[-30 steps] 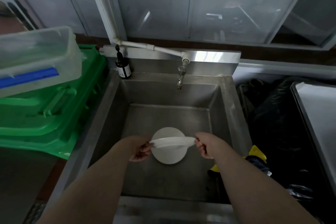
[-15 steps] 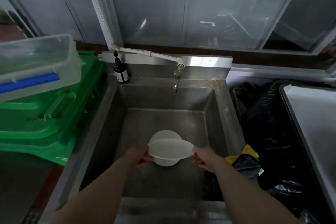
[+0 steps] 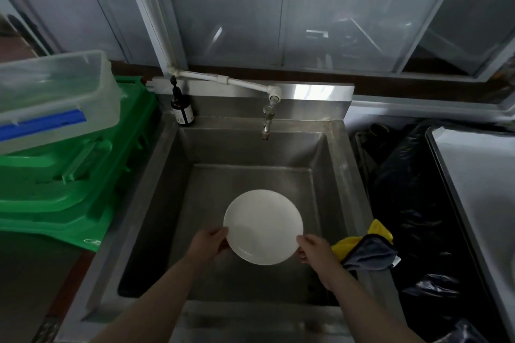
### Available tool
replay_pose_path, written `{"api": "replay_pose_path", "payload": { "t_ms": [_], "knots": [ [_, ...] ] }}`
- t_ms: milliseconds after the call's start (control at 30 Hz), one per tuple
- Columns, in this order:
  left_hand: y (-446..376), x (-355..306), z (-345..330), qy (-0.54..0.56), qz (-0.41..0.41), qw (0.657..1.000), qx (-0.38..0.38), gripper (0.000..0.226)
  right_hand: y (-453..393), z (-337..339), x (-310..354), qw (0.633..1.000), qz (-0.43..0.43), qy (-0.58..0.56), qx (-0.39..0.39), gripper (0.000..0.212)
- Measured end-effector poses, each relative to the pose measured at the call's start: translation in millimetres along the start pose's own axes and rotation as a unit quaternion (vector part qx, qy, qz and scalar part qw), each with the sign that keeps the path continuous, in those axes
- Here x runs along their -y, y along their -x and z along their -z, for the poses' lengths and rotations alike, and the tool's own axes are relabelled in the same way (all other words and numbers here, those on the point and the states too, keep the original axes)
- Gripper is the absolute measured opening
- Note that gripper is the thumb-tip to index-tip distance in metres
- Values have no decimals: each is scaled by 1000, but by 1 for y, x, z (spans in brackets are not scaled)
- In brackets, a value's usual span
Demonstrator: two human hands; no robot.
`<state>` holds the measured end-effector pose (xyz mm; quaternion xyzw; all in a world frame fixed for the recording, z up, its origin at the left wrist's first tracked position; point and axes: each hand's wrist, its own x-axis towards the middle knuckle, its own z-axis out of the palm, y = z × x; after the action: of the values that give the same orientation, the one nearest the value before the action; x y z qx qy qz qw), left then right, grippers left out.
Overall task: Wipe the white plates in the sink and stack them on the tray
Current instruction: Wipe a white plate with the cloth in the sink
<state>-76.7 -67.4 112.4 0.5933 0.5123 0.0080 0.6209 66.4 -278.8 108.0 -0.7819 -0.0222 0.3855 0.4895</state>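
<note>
Your steel sink (image 3: 172, 186) fills the centre, with stacked green crates (image 3: 69, 189) and a clear lidded tub (image 3: 53, 92) on its left, a steel tray (image 3: 479, 189) on the surface at far right, and a yellow-and-grey cloth (image 3: 367, 252) draped over the sink's right rim. You hold one white plate (image 3: 263, 227) above the basin, its face tilted toward you. Your left hand (image 3: 210, 242) pinches its left edge and your right hand (image 3: 313, 250) its lower right edge, fingers curled closed on the rim.
</note>
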Motion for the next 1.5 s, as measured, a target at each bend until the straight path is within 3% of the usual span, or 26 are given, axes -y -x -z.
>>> {"api": "replay_pose_path", "payload": {
  "t_ms": [200, 433, 600, 767, 867, 933, 1033, 1167, 1233, 1367, 1500],
  "knots": [
    [16, -1, -13, 119, -21, 993, -5, 17, 3, 2, -10, 999, 21, -27, -28, 23],
    [17, 13, -13, 176, 47, 979, 92, 15, 10, 19, -19, 999, 44, 14, -11, 30],
    [32, 8, -10, 211, 39, 968, 129, 24, 8, 24, -20, 998, 42, 36, 10, 27],
    [34, 6, -13, 227, 23, 968, 105, 32, 0, 25, -13, 996, 59, 60, 2, 26],
    [33, 7, -12, 227, 17, 970, 86, 35, -8, 32, -12, 978, 93, 180, -45, 12],
    [31, 9, -9, 225, 14, 971, 74, 35, -13, 36, -12, 924, 109, 359, -71, 16],
    [29, 11, -4, 224, 15, 973, 59, 34, -23, 38, -17, 776, 159, 609, -42, 34],
    [28, 15, 1, 225, 13, 973, 53, 36, -29, 37, -22, 590, 138, 794, 44, 49],
    [29, 16, 5, 224, 9, 973, 51, 35, -36, 37, -29, 524, 104, 842, 74, 46],
    [31, 17, 9, 230, 10, 972, 49, 33, -43, 39, -41, 440, 74, 890, 96, 38],
    [31, 19, 13, 238, 17, 970, 51, 34, -43, 45, -37, 442, 86, 888, 92, 33]
  ]
}}
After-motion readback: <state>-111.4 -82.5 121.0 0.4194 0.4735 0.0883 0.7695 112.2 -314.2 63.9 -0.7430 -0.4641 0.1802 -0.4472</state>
